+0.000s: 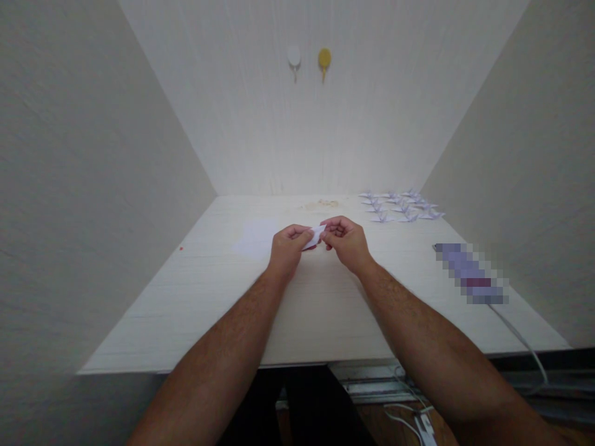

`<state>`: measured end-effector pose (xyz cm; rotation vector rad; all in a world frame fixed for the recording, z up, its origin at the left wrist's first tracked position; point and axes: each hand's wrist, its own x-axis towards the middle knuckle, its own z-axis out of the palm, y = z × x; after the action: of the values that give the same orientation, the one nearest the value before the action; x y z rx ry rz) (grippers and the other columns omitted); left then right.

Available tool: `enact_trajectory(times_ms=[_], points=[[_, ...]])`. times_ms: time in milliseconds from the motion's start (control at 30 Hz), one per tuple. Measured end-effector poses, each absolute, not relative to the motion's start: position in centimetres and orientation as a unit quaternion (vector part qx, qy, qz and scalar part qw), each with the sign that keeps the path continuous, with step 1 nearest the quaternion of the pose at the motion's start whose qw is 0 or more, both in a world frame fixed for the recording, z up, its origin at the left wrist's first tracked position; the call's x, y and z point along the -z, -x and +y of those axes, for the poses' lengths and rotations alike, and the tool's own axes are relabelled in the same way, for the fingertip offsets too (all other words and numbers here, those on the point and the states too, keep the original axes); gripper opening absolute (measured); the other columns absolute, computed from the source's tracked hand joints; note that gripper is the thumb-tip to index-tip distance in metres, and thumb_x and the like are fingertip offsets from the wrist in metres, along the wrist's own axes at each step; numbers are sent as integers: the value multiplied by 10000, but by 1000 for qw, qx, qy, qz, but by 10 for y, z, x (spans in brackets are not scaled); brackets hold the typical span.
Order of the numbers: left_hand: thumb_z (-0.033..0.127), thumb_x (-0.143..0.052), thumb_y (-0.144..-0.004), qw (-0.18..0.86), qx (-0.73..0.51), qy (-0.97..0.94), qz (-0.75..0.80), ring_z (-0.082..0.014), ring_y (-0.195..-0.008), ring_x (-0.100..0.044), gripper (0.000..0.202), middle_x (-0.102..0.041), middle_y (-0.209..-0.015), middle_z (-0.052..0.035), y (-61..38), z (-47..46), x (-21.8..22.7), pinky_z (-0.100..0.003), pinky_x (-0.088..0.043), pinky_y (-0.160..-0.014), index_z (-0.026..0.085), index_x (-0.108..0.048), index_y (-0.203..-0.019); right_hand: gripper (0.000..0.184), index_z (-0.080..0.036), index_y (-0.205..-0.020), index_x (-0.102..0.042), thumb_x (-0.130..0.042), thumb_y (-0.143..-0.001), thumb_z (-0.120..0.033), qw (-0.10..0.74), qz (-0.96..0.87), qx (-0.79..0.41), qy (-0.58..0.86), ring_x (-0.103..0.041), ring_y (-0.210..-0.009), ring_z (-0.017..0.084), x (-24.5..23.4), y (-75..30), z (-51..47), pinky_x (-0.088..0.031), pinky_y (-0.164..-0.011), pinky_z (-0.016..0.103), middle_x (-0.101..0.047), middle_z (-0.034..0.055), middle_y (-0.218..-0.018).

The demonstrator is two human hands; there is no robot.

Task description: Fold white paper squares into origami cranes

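Observation:
Both my hands meet over the middle of the pale table [186,310], pinching a small folded piece of white paper [317,235] between them. My left hand [289,246] grips its left end with curled fingers. My right hand [344,241] holds the right end, fingers closed around it. A flat white sheet of paper [255,240] lies on the table just left of my left hand.
Several small folded paper cranes [402,206] sit in rows at the back right. A blurred oblong object [470,272] with a white cable [520,337] lies at the right. Two wall hooks, white [294,59] and yellow [324,60], hang on the back wall.

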<state>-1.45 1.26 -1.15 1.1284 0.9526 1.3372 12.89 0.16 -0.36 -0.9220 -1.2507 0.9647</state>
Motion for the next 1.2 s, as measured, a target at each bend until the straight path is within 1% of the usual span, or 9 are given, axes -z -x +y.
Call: enact_trajectory(times_ms=[467, 533, 600, 667, 700, 800, 900, 1033, 1200], points=[[367, -758, -645, 608, -529, -448, 387, -141, -625, -653, 262, -685, -695, -37, 15, 9, 5, -282, -544, -619, 147, -637, -721, 307, -201, -980, -573, -684, -698, -248, 595, -571, -438, 358, -572, -544, 98, -1, -130, -2, -463, -477, 216, -587, -58, -650], [380, -756, -652, 604, -530, -449, 391, -147, -636, -658, 274, -687, -709, -42, 15, 9, 6, -285, -546, -617, 147, -638, -734, 332, -211, -1017, -577, -678, -701, -234, 600, -576, -421, 362, -577, -557, 97, 1, -130, -2, -468, -477, 220, -596, -45, -722], [383, -760, -652, 597, -532, -448, 400, -160, -653, -668, 285, -695, -732, -52, 15, 10, 8, -280, -544, -594, 147, -640, -758, 330, -222, -1043, -600, -654, -719, -201, 601, -601, -369, 376, -574, -575, 83, 1, -132, -2, -469, -479, 221, -611, -9, -880], [388, -764, -652, 590, -531, -454, 406, -172, -668, -675, 299, -702, -749, -61, 15, 11, 10, -267, -537, -561, 146, -647, -783, 278, -222, -1017, -643, -612, -747, -161, 584, -650, -296, 386, -581, -626, 80, 2, -134, -3, -474, -498, 223, -598, 26, -1020], [393, -765, -651, 585, -529, -460, 407, -175, -673, -677, 306, -703, -755, -63, 16, 11, 11, -261, -533, -548, 146, -653, -794, 247, -218, -983, -664, -591, -759, -143, 572, -675, -262, 386, -591, -672, 92, 2, -135, -3, -478, -515, 225, -594, 35, -1032], [406, -765, -649, 576, -528, -474, 406, -175, -686, -675, 324, -708, -774, -65, 16, 11, 12, -255, -534, -540, 144, -677, -819, 226, -210, -923, -691, -568, -768, -100, 544, -723, -182, 384, -594, -778, 128, 3, -138, -2, -479, -547, 227, -603, 46, -965], [377, -768, -640, 566, -535, -476, 408, -173, -690, -671, 314, -713, -778, -66, 16, 11, 10, -260, -543, -547, 137, -698, -829, 236, -203, -923, -691, -584, -757, -74, 527, -746, -137, 383, -568, -741, 120, 4, -140, -1, -478, -564, 233, -597, 46, -928], [309, -765, -633, 544, -540, -487, 419, -168, -662, -664, 263, -711, -729, -60, 15, 10, 7, -267, -554, -555, 120, -717, -811, 206, -192, -881, -673, -594, -745, -58, 499, -762, -121, 395, -537, -663, 95, 3, -142, 0, -479, -588, 238, -584, 38, -919], [302, -770, -634, 538, -531, -504, 418, -164, -654, -662, 251, -713, -712, -53, 16, 11, 8, -277, -565, -580, 118, -726, -800, 124, -179, -798, -644, -598, -742, -79, 478, -761, -117, 423, -552, -668, 105, 4, -143, 1, -464, -605, 235, -605, 24, -835]])
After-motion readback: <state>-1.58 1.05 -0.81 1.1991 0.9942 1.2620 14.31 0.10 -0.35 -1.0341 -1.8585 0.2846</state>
